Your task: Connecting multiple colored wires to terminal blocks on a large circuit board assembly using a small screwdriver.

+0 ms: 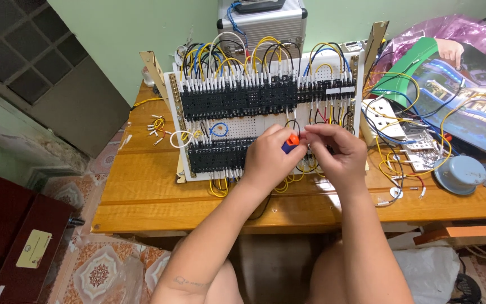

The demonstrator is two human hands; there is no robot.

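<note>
Orange and blue showed between the fingers of the left hand (pixel 270 155), which was curled shut around a small screwdriver (pixel 291 143), its handle tip poking out toward the right. The right hand (pixel 336 152) met it there, thumb and forefinger pressed together on a thin black wire (pixel 291 121) just beside the tool's end, probably to steady the wire while the tool was brought to it. Both hands hovered over the near right part of a white wiring board (pixel 265 121), which stood propped and tilted toward the person on the wooden worktop (pixel 142 191), so its rows of black terminal blocks (pixel 237 98) faced up within easy reach. Yellow, blue and black jumper wires looped across the board's far edge. Loose cut wire pieces (pixel 157 128) lay left of the board. Right of it sat a white socket strip (pixel 382 115), a round grey-blue cap (pixel 459 173) and a glossy magazine (pixel 468 107). A metal case (pixel 265 22) stood behind the board, against the green wall.
</note>
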